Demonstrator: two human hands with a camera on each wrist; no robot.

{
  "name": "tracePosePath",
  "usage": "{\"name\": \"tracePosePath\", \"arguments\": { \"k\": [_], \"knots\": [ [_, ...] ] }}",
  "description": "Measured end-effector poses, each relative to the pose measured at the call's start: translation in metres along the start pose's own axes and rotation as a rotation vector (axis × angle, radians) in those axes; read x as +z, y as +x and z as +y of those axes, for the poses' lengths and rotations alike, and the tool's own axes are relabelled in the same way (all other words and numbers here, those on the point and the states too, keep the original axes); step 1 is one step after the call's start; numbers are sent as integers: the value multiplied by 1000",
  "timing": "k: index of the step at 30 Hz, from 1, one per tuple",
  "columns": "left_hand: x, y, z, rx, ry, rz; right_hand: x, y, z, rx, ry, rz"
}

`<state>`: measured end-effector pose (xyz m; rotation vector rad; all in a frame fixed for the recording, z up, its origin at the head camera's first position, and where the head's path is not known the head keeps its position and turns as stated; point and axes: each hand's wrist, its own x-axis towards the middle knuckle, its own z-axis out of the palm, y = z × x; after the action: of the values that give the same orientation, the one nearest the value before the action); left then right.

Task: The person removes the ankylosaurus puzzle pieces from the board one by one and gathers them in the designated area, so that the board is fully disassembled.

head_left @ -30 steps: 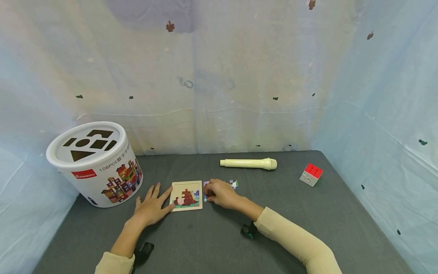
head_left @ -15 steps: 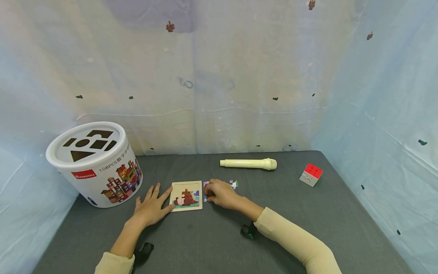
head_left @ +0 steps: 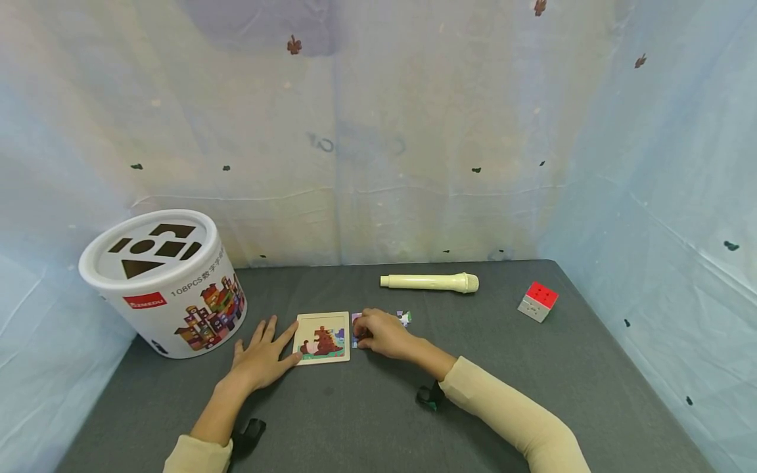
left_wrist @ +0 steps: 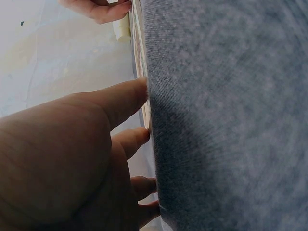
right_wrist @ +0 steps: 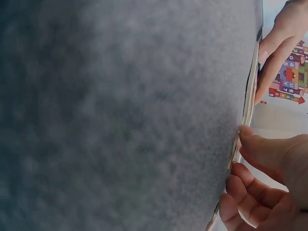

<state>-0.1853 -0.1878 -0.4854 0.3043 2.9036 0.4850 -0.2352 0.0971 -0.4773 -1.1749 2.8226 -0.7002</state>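
Okay, left fingers spread wide, thumb and index against the left edge of the wooden puzzle tray (head_left: 314, 321); left hand (head_left: 260, 360) otherwise flat on the worktop (head_left: 343, 420). Right hand (head_left: 384, 334) has fingers bent down over loose puzzle pieces (head_left: 405, 319) just right of the tray; can't tell if one's pinched. Fitted pieces (head_left: 326, 343) fill the tray's lower part, top bare. Tray looks light and stiff, probably slides if bumped, so brace by the rim. Pieces look thin, rigid; take by opposite edges, mind the tabs. Beyond: toy microphone (head_left: 428, 282) behind, cube (head_left: 538, 302) far right, bucket (head_left: 162, 318) left.
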Motion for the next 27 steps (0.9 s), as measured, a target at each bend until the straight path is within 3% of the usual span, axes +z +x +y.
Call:
{"name": "tracePosePath", "arguments": {
  "k": [27],
  "knots": [
    [-1, 0, 0, -1, 10, -2, -8, 4, 1, 17, 39, -95]
  ]
}}
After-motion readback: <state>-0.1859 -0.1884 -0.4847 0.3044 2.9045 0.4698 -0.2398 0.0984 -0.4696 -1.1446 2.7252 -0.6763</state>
